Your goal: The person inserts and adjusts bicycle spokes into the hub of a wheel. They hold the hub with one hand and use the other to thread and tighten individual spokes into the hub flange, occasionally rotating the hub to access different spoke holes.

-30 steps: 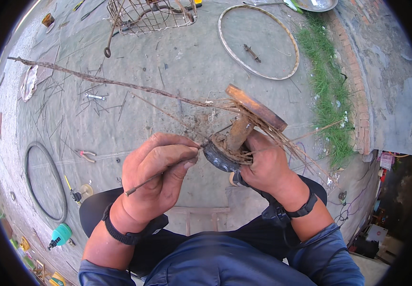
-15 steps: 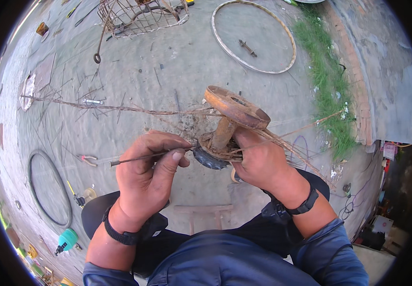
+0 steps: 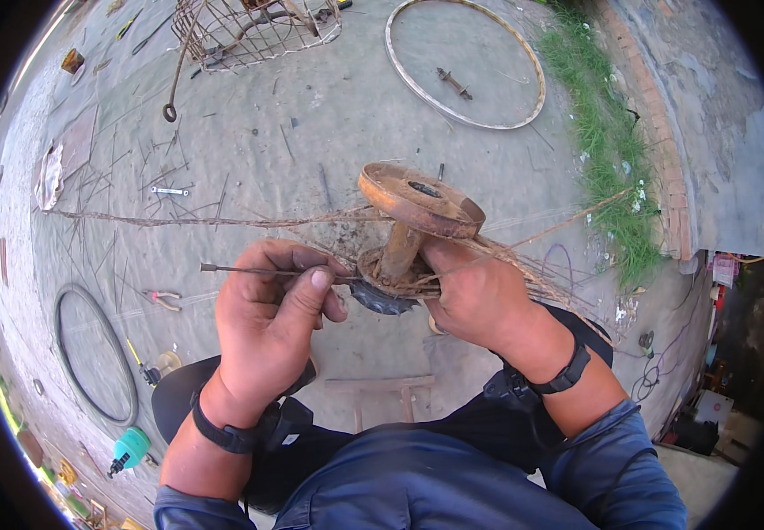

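Note:
A rusty wheel hub is held up in front of me, with a wide drum at its upper end and a dark toothed sprocket at its lower end. Several rusty spokes still hang from it and fan out left and right. My right hand is closed round the hub's right side and a bundle of spokes. Between thumb and fingers, my left hand pinches a thin spoke beside the sprocket. The spoke's nipple end sticks out to the left; its other end is hidden near the hub flange.
A bare wheel rim lies at the far right with an axle inside it. Further left are a wire basket, a wrench and loose spokes. Pliers, a tyre and a teal bottle lie at the left.
The hub has shifted slightly left and its drum has tilted. In my left hand the spoke has swung nearly level, its outer end rising. Both hands keep their grip.

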Action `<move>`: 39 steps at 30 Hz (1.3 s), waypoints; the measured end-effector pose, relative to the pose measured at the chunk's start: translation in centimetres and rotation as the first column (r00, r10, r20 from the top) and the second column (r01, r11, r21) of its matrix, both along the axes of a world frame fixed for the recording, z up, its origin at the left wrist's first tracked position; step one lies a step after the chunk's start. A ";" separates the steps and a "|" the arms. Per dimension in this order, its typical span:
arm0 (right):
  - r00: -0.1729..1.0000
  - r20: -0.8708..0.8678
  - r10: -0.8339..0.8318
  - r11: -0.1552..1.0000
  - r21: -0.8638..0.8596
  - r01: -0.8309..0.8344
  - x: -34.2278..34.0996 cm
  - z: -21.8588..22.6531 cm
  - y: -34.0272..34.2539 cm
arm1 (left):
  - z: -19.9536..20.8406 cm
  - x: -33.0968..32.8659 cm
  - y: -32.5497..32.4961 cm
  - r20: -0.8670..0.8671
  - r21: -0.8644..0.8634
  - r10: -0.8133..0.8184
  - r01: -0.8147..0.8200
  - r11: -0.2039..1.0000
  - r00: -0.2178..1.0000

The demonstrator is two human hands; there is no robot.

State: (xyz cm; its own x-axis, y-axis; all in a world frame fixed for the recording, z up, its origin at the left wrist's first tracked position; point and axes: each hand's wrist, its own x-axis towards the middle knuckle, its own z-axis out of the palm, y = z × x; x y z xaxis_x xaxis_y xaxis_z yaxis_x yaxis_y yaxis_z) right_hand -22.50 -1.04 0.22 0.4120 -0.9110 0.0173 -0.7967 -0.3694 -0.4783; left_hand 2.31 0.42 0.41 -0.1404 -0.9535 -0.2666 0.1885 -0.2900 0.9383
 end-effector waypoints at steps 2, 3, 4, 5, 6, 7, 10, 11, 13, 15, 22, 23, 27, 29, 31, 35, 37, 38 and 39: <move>1.000 -0.012 -0.005 1.000 0.021 0.005 0.0 0.1 0.1 | -0.3 0.1 -0.1 -0.045 0.025 -0.009 0.010 1.000 0.999; 1.000 -0.016 -0.006 0.999 0.036 0.007 0.1 0.3 0.0 | -0.4 0.2 -0.1 -0.065 0.027 0.004 -0.002 1.000 0.998; 1.000 -0.019 -0.007 0.999 0.052 0.008 0.1 0.4 -0.1 | -0.5 0.2 -0.1 -0.085 0.029 0.016 -0.013 0.999 0.996; 1.000 -0.023 -0.005 0.999 0.041 0.006 0.0 0.3 -0.1 | -0.5 0.3 -0.1 -0.104 0.030 0.029 -0.026 0.999 0.994; 1.000 -0.028 -0.003 1.000 0.030 0.004 -0.1 0.2 -0.2 | -0.5 0.3 -0.1 -0.065 0.005 0.028 -0.027 1.000 0.997; 1.000 -0.031 -0.001 1.000 0.018 0.001 -0.2 0.0 -0.3 | -0.3 0.2 -0.1 -0.026 -0.021 0.027 -0.028 0.999 0.999; 0.999 -0.041 -0.007 1.000 -0.013 0.007 -0.3 0.0 -0.3 | -0.3 0.1 -0.2 0.001 -0.065 0.047 -0.047 0.997 0.999; 0.999 -0.049 0.004 0.999 -0.042 -0.006 -0.3 0.0 -0.3 | -0.4 0.1 -0.1 -0.002 -0.073 0.060 -0.060 0.995 0.998; 0.997 -0.066 0.027 0.994 -0.100 -0.033 -0.3 -0.2 -0.2 | -0.6 0.0 0.0 0.015 -0.094 0.053 -0.051 0.994 0.998; 0.996 -0.083 0.041 0.990 -0.134 -0.052 -0.3 -0.3 -0.3 | -0.9 -0.1 0.1 0.032 -0.118 0.042 -0.038 0.992 0.999; 0.997 -0.078 0.009 0.993 -0.114 -0.018 -0.1 -0.2 -0.3 | -0.6 -0.1 0.1 0.044 -0.058 -0.012 0.015 0.998 0.999; 0.996 -0.092 0.012 0.993 -0.112 -0.023 -0.1 -0.1 -0.3 | -0.5 -0.1 0.1 0.047 -0.060 -0.021 0.024 0.998 0.999; 0.996 -0.087 0.022 0.988 -0.151 -0.035 -0.3 -0.4 -0.3 | -0.6 -0.3 0.2 0.051 -0.045 -0.023 0.025 0.999 0.998; 0.997 -0.070 0.025 0.985 -0.169 -0.037 -0.4 -0.6 -0.3 | -0.9 -0.4 0.3 0.031 -0.052 -0.017 0.018 0.998 0.999; 0.997 -0.069 0.028 0.986 -0.164 -0.039 -0.3 -0.6 -0.3 | -0.9 -0.7 0.5 0.037 -0.060 -0.016 0.018 0.998 0.999; 0.994 -0.113 -0.015 0.999 -0.037 0.011 0.1 0.0 -0.4 | -1.0 -1.1 0.9 0.078 -0.147 -0.007 0.019 0.989 0.997; 0.995 -0.094 -0.027 1.000 -0.003 0.027 0.2 0.1 -0.4 | -1.2 -1.4 1.0 0.075 -0.175 -0.005 0.018 0.984 0.997; 0.994 -0.104 -0.028 0.999 0.034 0.032 0.3 0.2 -0.4 | -1.3 -1.4 1.0 0.073 -0.188 -0.005 0.018 0.982 0.997; 0.993 -0.114 -0.029 0.997 0.072 0.037 0.3 0.2 -0.3 | -1.2 -1.4 1.0 0.054 -0.142 -0.002 0.010 0.990 0.999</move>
